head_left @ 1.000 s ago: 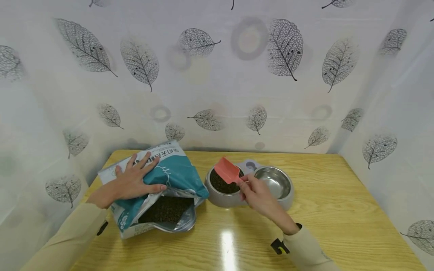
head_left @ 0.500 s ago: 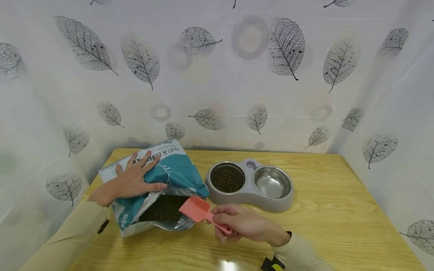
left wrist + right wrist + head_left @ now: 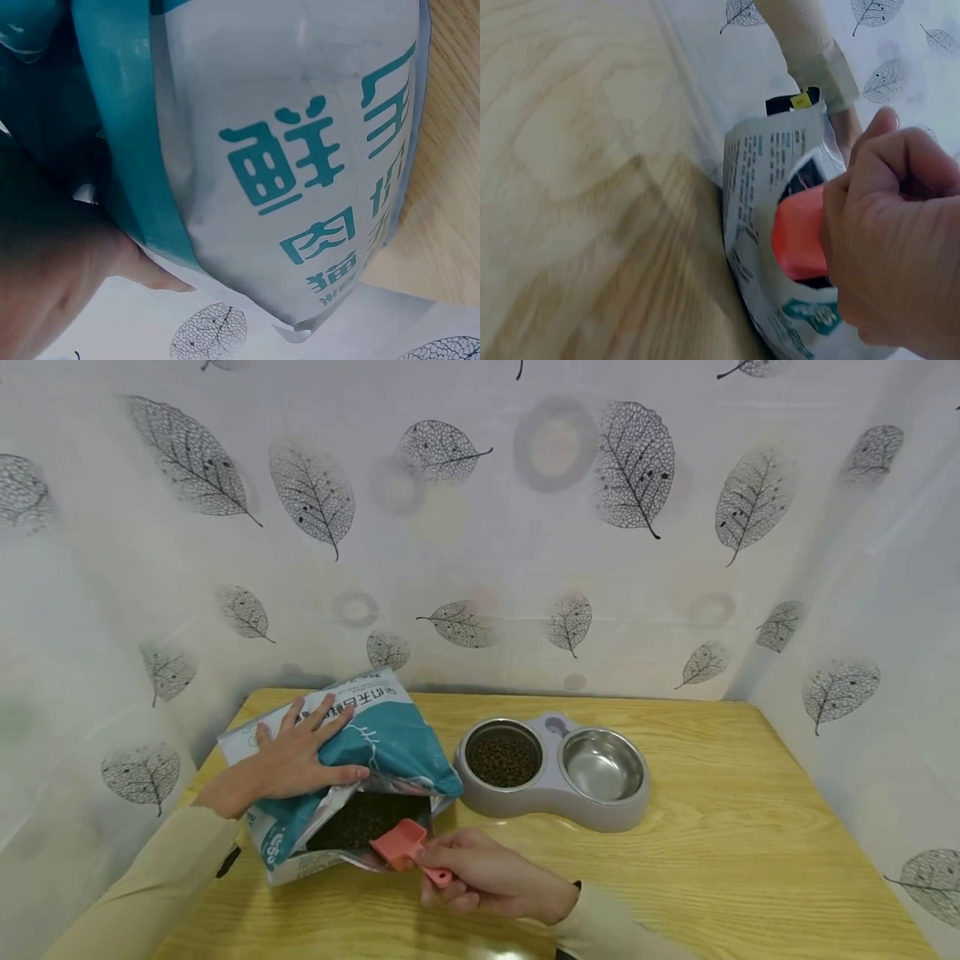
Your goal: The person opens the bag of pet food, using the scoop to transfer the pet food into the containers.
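Note:
A white and teal bag lies on its side at the table's left, its mouth facing the front with brown pellets inside. My left hand rests spread on top of it; in the left wrist view that hand lies along the bag. My right hand pinches the handle of a pink scoop, whose blade is at the lower lip of the bag's mouth. In the right wrist view my right hand holds the scoop at the bag's opening.
A grey double bowl stand stands right of the bag. Brown pellets lie in its left bowl, and its right steel bowl is empty. Behind the wooden table hangs a leaf-patterned curtain.
My right hand has carried the scoop from above the left bowl down and leftward to the bag's mouth. My left hand has stayed on the bag.

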`<state>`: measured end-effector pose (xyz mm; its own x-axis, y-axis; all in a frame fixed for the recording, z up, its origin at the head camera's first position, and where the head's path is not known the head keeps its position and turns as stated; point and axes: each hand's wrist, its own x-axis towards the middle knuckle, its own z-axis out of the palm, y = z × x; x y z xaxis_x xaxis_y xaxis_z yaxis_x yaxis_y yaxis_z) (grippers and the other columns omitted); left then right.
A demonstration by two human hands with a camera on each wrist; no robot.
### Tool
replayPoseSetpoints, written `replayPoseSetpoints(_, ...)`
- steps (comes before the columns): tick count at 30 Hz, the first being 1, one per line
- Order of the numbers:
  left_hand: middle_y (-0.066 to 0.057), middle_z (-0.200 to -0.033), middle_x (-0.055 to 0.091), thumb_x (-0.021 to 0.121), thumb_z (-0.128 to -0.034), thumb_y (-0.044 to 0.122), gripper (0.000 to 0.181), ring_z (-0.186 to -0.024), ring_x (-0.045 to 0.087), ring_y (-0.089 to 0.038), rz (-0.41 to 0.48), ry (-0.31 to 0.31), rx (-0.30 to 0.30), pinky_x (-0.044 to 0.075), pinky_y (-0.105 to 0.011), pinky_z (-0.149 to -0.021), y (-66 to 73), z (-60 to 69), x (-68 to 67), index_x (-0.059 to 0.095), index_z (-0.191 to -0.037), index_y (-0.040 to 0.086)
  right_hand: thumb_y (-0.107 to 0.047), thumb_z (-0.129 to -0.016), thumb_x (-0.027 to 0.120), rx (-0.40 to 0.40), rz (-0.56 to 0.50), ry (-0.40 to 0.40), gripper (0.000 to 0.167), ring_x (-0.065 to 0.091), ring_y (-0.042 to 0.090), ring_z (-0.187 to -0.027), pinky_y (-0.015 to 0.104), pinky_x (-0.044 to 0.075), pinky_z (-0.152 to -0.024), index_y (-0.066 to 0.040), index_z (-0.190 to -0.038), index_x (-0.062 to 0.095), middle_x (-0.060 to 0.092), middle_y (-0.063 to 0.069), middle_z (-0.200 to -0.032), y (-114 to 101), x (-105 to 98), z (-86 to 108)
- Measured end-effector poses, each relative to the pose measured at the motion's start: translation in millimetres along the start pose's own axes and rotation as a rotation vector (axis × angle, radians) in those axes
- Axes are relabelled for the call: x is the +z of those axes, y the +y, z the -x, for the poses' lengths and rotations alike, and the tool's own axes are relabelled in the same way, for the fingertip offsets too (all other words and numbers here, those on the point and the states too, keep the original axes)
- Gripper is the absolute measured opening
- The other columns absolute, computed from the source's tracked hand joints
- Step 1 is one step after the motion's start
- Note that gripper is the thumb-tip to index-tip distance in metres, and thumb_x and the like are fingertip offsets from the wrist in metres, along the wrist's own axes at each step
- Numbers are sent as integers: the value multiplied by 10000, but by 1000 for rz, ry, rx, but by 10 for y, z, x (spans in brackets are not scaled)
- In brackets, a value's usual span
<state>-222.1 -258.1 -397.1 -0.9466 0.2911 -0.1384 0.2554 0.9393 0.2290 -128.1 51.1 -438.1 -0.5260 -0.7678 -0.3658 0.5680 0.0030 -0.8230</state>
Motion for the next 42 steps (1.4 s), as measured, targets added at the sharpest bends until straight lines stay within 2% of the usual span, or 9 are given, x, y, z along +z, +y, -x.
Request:
replayPoseSetpoints(8,-190,-1733,30,570,-842,811,1101,-1528,-59,-597,3,2,-1,16,-943,-981,11,-3,-12,135,-1669,229,-236,-1060,532,10,-61,134,212,266,-50,-473,105,213,-422,-53,-1019,631,647,-48,-707,20,132,-208)
replayPoseSetpoints(15,-189,-1733,24,570,-843,810,1102,-1527,-65,-598,3,-1,0,11,-943,-981,15,0,-32,128,-1670,232,-224,-1064,530,-13,-84,153,308,294,-42,-483,109,234,-428,23,-1197,657,669,-38,-737,9,224,-305)
replayPoseSetpoints(20,-191,-1733,25,573,-850,800,1094,-1525,-67,-601,10,1,9,9,-943,-980,25,3,-45,131,-1669,226,-193,-1082,495,-27,-64,192,230,297,-14,-477,133,242,-426,-12,-1100,635,677,-16,-727,14,302,-373)
replayPoseSetpoints(25,-190,-1733,22,569,-852,801,1091,-1525,-62,-600,5,-1,10,19,-944,-978,23,6,-50,124,-1670,232,-178,-1083,495,-17,-14,212,227,325,2,-472,153,256,-416,-10,-1151,631,689,-10,-712,-7,342,-432)
replayPoseSetpoints(34,-196,-1731,30,568,-855,796,1088,-1525,-58,-603,5,0,12,20,-945,-975,22,-7,-62,128,-1670,227,-257,-1082,530,-10,116,213,224,369,41,-432,188,273,-382,-51,-1077,619,699,-7,-686,-21,275,-411)
replayPoseSetpoints(37,-197,-1731,32,568,-854,799,1090,-1525,-53,-604,3,1,12,23,-945,-977,22,-6,-50,130,-1670,224,-259,-1076,544,-14,168,209,222,402,50,-419,193,295,-372,-58,-1149,603,730,58,-730,4,238,-344)
replayPoseSetpoints(42,-199,-1731,26,563,-857,798,1089,-1522,-53,-610,6,-7,12,15,-944,-980,12,-3,-20,126,-1670,221,-241,-1072,548,-14,228,162,200,501,59,-411,197,328,-368,-86,-1198,535,738,342,-931,30,175,-213)
